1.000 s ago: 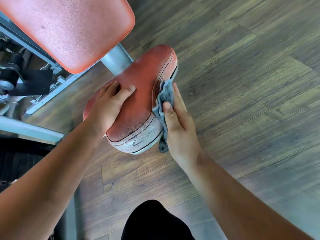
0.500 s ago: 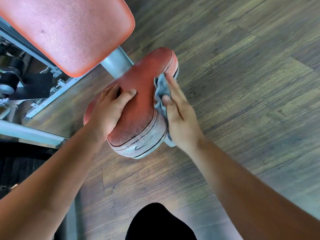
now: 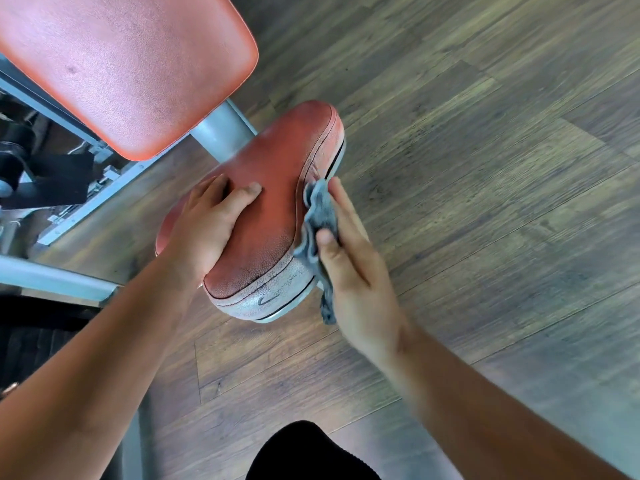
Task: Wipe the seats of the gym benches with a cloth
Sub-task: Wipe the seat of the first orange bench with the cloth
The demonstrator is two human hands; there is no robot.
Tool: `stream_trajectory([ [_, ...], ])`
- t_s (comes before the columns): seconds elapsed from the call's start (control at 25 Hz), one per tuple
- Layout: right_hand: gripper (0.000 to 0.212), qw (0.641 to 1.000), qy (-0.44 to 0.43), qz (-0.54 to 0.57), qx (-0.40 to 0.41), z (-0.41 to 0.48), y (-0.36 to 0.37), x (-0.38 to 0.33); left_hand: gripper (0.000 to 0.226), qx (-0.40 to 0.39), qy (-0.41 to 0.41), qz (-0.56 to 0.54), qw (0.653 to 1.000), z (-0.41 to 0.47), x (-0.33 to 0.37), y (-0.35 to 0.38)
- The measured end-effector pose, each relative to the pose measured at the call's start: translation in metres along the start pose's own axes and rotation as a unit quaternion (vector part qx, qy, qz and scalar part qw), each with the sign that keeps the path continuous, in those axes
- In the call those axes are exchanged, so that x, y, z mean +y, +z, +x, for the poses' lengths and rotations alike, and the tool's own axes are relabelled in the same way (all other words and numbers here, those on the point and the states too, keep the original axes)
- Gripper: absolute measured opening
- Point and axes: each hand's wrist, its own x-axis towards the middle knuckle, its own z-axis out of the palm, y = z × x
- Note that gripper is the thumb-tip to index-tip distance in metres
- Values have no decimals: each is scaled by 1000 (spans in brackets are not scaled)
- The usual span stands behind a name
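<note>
A small red padded seat point(image 3: 277, 188) with a cracked, whitish front edge stands on a grey post. My left hand point(image 3: 207, 223) lies flat on the seat's left half, fingers spread, holding nothing. My right hand point(image 3: 349, 268) presses a grey-blue cloth point(image 3: 320, 216) against the seat's right side wall, thumb on top of the cloth. A tail of the cloth hangs down below the seat's rim.
A large red backrest pad point(image 3: 121, 67) fills the upper left. The grey metal frame point(image 3: 221, 129) and rails with black fittings point(image 3: 45, 174) lie at the left. Wood-plank floor point(image 3: 485, 168) spreads to the right. A dark knee point(image 3: 311, 452) shows at the bottom.
My right hand slid the cloth forward along the seat's right side, then back toward the near end. My left hand stayed on the seat.
</note>
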Motion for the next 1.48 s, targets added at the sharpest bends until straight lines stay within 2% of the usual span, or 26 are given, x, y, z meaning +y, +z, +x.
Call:
stream_trajectory([
  [0.08,50,997,-21,-78,-1,-2,-1,-6,100,0,0,10,1000,-1,0,-1],
  [0.16,51,988,-9,-153,-12,32,-7,-1,100,3,-2,20,1000,-1,3,-1],
  [0.28,53,988,31,-149,18,67,-10,-1,100,6,1,22,1000,-4,7,0],
  [0.4,50,994,22,-103,11,11,2,-8,101,6,-6,25,1000,-8,10,-1],
  [0.48,50,990,-18,-141,-16,5,-5,-10,100,5,-7,34,999,-10,11,-1],
  [0.64,50,976,-12,-214,-29,61,-9,-14,88,-5,-4,72,997,-10,16,-2],
  [0.76,51,969,-50,-244,-8,12,-3,-9,75,-16,6,96,995,-15,18,-5],
  [0.84,55,946,-108,-304,-14,-15,-1,-11,83,-21,5,129,991,-16,19,-8],
  [0.92,54,917,-165,-358,-58,0,-6,-20,90,-35,12,166,985,-16,20,-8],
  [1.0,52,862,-231,-431,-133,21,-15,-31,98,-54,28,168,984,-14,20,-9],
  [1.08,53,801,-292,-486,-191,35,-30,-40,94,-56,16,137,989,-10,13,-17],
  [1.12,55,786,-305,-496,-206,38,-36,-42,95,-45,10,118,992,-8,5,-22],
  [1.24,58,796,-311,-483,-191,32,-31,-35,108,-52,77,178,980,-6,-13,-29],
  [1.32,57,806,-320,-475,-147,23,-10,-26,121,-79,142,240,957,-10,-21,-28],
  [1.36,56,800,-333,-481,-133,22,-3,-24,121,-89,173,274,942,-13,-22,-29],
  [1.44,56,776,-349,-504,-148,26,-4,-27,89,-75,248,357,897,-15,-22,-30],
  [1.48,57,766,-349,-513,-170,28,-11,-31,80,-74,267,377,884,-16,-20,-32],
])
